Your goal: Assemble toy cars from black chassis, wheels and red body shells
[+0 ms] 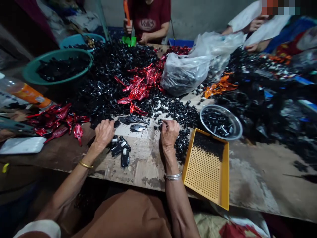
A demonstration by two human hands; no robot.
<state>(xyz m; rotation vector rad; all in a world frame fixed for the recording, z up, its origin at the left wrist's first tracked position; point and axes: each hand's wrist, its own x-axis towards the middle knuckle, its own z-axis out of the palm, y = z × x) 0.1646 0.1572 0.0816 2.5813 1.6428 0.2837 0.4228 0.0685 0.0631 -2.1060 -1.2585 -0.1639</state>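
My left hand [104, 133] is closed, fingers curled down at the edge of the black heap. A black plastic piece [116, 124] shows at its fingertips. My right hand [170, 131] pinches at the edge of the small black and white parts; its fingers mostly hide what is in them. Between the hands lie flat, shiny black leaf-shaped pieces [137, 127]. Nearer me, beside my left wrist, are several black pieces with white parts on them [125, 158]. Small black parts [182, 142] are piled just right of my right hand.
A yellow perforated tray [206, 172] and a clear round bowl [239, 127] stand at right. A plastic bag [185, 71], red pieces [141, 86] and a green basin [29, 72] lie beyond. A person in a maroon shirt [151, 19] works opposite; another person's hands [257, 24] are at upper right.
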